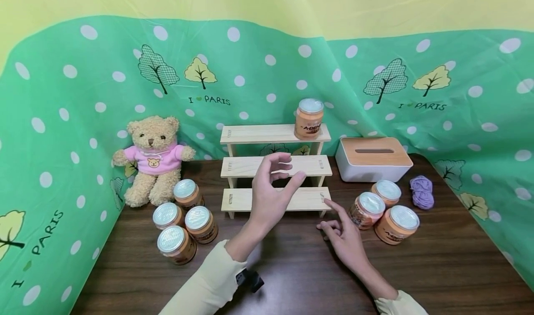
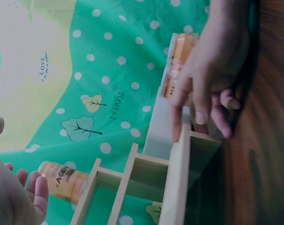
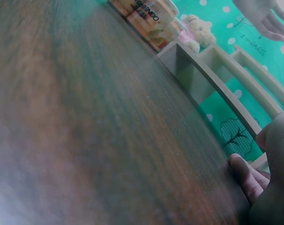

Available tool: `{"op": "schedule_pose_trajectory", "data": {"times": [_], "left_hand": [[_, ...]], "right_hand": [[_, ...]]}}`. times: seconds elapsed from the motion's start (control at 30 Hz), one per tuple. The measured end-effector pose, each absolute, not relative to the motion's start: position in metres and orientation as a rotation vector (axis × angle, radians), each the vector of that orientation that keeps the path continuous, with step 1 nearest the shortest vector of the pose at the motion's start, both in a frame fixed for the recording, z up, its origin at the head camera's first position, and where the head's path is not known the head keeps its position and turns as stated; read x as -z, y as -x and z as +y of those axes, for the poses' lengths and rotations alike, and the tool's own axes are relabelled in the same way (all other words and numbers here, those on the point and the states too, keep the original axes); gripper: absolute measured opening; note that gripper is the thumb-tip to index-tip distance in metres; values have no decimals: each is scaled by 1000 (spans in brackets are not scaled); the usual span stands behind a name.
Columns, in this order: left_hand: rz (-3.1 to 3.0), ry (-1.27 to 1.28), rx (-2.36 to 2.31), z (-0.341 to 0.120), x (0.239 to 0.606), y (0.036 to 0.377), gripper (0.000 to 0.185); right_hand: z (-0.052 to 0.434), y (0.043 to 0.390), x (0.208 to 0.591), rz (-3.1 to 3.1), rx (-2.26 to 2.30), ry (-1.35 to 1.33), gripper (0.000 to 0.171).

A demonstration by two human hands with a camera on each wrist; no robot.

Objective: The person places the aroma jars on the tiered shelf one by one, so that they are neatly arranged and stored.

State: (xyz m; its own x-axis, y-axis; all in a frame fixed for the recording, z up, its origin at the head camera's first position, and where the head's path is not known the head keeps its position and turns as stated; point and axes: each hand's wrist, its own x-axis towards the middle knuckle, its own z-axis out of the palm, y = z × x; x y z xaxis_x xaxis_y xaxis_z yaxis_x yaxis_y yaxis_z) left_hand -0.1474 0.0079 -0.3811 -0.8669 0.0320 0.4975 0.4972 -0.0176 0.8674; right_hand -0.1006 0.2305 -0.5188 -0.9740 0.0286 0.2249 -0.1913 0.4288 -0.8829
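Note:
A three-step wooden shelf (image 1: 238, 199) stands in the middle of the table. On its top step, at the right end, sits an orange jar (image 1: 308, 120) with a pale lid. My left hand (image 1: 269, 199) hovers in front of the steps, fingers bent and thumb apart, holding nothing. By the lowest step's right end is my right hand (image 1: 344, 241), its index finger stretched to the step's corner, the others loosely bent. The left wrist view shows these right fingers (image 2: 179, 105) at the shelf's end; whether they touch it I cannot tell.
Several similar jars (image 1: 198, 217) cluster at the left, before a teddy bear (image 1: 154, 160) in a pink top. Three more jars (image 1: 396, 224) stand right of the shelf. Behind them are a white tissue box (image 1: 375, 171) with a wooden lid and purple yarn (image 1: 422, 192).

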Motion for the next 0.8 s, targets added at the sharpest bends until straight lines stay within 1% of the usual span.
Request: {"op": "schedule_pose_trajectory", "data": {"times": [0.37, 0.8], "left_hand": [[-1964, 567, 1945, -13, 406, 122, 40], [-1970, 509, 1921, -46, 429, 95, 36]], "right_hand": [[233, 100, 520, -2463, -1584, -126, 66], [229, 100, 517, -2443, -1624, -146, 63]]}}
